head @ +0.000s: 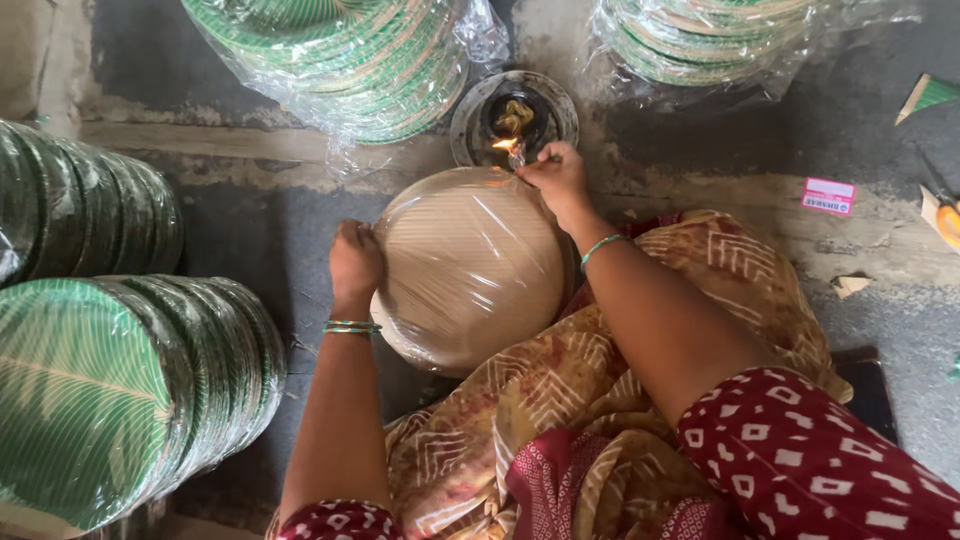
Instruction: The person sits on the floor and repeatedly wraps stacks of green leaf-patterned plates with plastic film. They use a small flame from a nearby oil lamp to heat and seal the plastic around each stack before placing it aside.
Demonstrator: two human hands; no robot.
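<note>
At frame centre, a round plastic-wrapped stack of tan plates [470,265] is gripped by the left hand [355,262]; its film is pinched by the right hand [555,175] at a small flame [505,144] in a round metal dish [514,115], seemingly for sealing.

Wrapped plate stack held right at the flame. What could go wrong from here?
1. The right hand pinches the plastic wrap at the flame over the small bowl; fingertips look close enough to burn.
2. The film on the wrapped stack of plates could melt past the seam or catch.
3. The left hand alone steadies the stack on the lap; a slip could tip it toward the bowl.
</note>
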